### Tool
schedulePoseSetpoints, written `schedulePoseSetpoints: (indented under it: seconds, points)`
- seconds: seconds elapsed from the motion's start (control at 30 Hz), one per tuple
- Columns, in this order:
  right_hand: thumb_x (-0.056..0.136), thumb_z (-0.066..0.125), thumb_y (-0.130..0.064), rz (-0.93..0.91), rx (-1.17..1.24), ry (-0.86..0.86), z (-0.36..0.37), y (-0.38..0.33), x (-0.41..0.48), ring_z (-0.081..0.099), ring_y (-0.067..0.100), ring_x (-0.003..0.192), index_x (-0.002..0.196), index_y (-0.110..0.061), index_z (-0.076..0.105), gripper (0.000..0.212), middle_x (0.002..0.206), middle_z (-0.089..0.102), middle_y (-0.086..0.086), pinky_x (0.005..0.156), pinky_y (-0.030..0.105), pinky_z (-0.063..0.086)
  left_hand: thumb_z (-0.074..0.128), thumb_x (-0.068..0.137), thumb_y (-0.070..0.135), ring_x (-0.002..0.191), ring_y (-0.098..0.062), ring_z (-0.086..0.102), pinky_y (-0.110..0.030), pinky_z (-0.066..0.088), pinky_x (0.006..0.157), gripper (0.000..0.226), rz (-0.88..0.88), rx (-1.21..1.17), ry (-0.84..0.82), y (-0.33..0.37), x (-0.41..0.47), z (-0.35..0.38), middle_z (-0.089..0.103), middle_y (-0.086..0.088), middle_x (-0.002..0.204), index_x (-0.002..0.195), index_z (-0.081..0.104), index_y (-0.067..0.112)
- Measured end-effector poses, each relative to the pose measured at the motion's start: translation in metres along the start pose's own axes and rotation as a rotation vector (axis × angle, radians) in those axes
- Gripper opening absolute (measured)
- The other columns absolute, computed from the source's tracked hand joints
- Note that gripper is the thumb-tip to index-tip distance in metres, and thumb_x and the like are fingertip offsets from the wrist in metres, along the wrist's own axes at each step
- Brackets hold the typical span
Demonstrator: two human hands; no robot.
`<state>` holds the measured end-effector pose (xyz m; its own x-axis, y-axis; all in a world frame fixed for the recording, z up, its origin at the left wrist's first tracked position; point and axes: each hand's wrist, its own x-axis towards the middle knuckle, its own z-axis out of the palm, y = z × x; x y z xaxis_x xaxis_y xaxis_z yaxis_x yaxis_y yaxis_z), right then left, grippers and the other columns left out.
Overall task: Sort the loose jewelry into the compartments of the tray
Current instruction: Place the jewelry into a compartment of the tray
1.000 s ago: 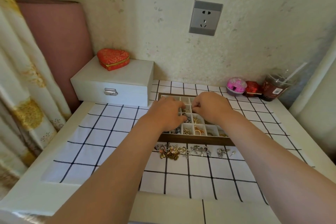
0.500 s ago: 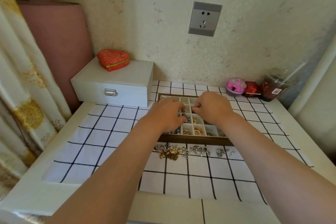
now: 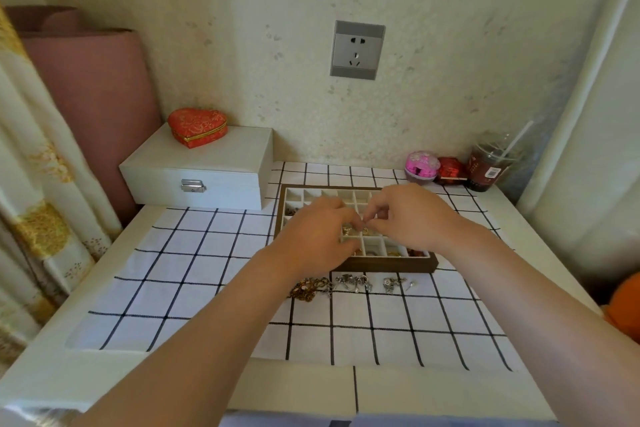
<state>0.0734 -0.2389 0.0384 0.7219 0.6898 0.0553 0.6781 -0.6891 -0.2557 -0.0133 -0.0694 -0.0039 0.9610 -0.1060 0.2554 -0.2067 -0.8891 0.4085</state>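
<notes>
The loose jewelry [image 3: 353, 282] lay in a short row on the checked cloth [image 3: 194, 263], just in front of the near wall of the tray [image 3: 384, 267]: a gold-brown tangle at the left, silver pieces to its right. The wooden tray sat on the cloth toward the back of the white surface [image 3: 298, 388], and several of its pale compartments already held pieces.

Both hands hung over the middle of the tray, fingertips meeting. The right hand [image 3: 412, 215] had its grip pinched together on a small gold piece [image 3: 364, 228] (too small to name). The left hand [image 3: 311, 236] had curled fingers touching at the same spot, but I could not tell whether its grip held anything.

A white box [image 3: 207, 170] stood to the left with a red heart-shaped case [image 3: 197, 126] on top. Behind the tray, by the wall, were a pink round case [image 3: 422, 165] and a lidded cup [image 3: 488, 163] with a straw.
</notes>
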Motion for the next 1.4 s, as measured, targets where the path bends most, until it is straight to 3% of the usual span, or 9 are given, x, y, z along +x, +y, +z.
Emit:
schedulePoseSetpoints:
  seconds: [0.2, 0.47, 0.7, 0.83, 1.03, 1.17, 1.3, 1.4]
  points:
    - [0.085, 0.074, -0.03, -0.037, -0.008, -0.183, -0.003, 0.007, -0.049, 0.056, -0.002, 0.068, 0.09, -0.037, 0.075, 0.008, 0.072, 0.061, -0.017, 0.06, 0.017, 0.037, 0.072, 0.084, 0.042, 0.094, -0.006, 0.043, -0.03, 0.042, 0.081, 0.021, 0.093, -0.014, -0.095, 0.02, -0.006, 0.002, 0.056, 0.011, 0.096, 0.103, 0.072, 0.034]
    - [0.091, 0.065, -0.034, -0.156, -0.137, -0.192, 0.009, 0.007, -0.059, 0.047, 0.0, 0.063, 0.1, -0.038, 0.077, 0.016, 0.063, 0.049, -0.023, 0.056, 0.016, 0.028, 0.073, 0.082, 0.041, 0.097, -0.006, 0.043, -0.029, 0.043, 0.082, 0.02, 0.104, 0.102, -0.144, 0.034, -0.01, 0.01, 0.054, 0.013, 0.099, 0.101, 0.072, 0.034]
    - [0.091, 0.067, -0.033, -0.114, -0.065, -0.165, 0.008, 0.007, -0.055, 0.058, 0.002, 0.076, 0.095, -0.033, 0.077, 0.012, 0.083, 0.065, -0.019, 0.066, 0.022, 0.044, 0.074, 0.083, 0.041, 0.095, -0.005, 0.046, -0.026, 0.043, 0.078, 0.019, 0.068, 0.015, -0.14, 0.026, -0.009, 0.013, 0.054, 0.015, 0.096, 0.1, 0.07, 0.036]
    - [0.092, 0.069, -0.032, -0.034, 0.131, -0.142, 0.004, 0.012, -0.054, 0.06, -0.004, 0.079, 0.089, -0.034, 0.076, 0.008, 0.084, 0.067, -0.022, 0.068, 0.016, 0.045, 0.075, 0.082, 0.036, 0.091, -0.006, 0.054, -0.033, 0.051, 0.082, 0.018, 0.033, -0.086, -0.133, 0.025, -0.007, 0.011, 0.062, 0.015, 0.093, 0.099, 0.07, 0.034]
    - [0.092, 0.07, -0.029, 0.051, 0.4, -0.086, 0.004, 0.014, -0.049, 0.059, -0.009, 0.072, 0.084, -0.033, 0.074, 0.01, 0.076, 0.068, -0.022, 0.063, 0.01, 0.038, 0.08, 0.081, 0.026, 0.078, 0.002, 0.064, -0.013, 0.049, 0.071, 0.018, -0.127, -0.448, -0.105, 0.03, -0.008, 0.007, 0.07, 0.011, 0.084, 0.096, 0.068, 0.028]
    - [0.094, 0.067, -0.023, 0.082, 0.516, -0.06, 0.001, 0.015, -0.047, 0.051, -0.01, 0.05, 0.086, -0.021, 0.076, 0.013, 0.054, 0.059, -0.026, 0.05, 0.006, 0.034, 0.081, 0.08, 0.026, 0.079, -0.011, 0.068, -0.026, 0.056, 0.08, 0.015, -0.185, -0.594, -0.036, 0.031, -0.005, 0.005, 0.074, 0.003, 0.082, 0.092, 0.072, 0.022]
    - [0.091, 0.071, -0.033, 0.077, 0.468, -0.032, 0.001, 0.018, -0.047, 0.05, -0.005, 0.053, 0.08, -0.027, 0.076, 0.014, 0.059, 0.06, -0.017, 0.054, 0.014, 0.035, 0.082, 0.079, 0.027, 0.084, -0.022, 0.069, -0.033, 0.055, 0.085, 0.014, -0.192, -0.658, -0.048, 0.028, -0.005, 0.0, 0.074, -0.002, 0.083, 0.086, 0.074, 0.018]
    - [0.086, 0.076, -0.033, 0.019, 0.302, -0.149, 0.001, 0.018, -0.053, 0.059, -0.006, 0.066, 0.083, -0.034, 0.078, 0.003, 0.07, 0.066, -0.023, 0.061, 0.013, 0.04, 0.083, 0.077, 0.024, 0.079, -0.013, 0.07, -0.025, 0.056, 0.082, 0.014, -0.203, -0.681, -0.037, 0.024, -0.004, -0.005, 0.075, 0.001, 0.081, 0.085, 0.076, 0.016]
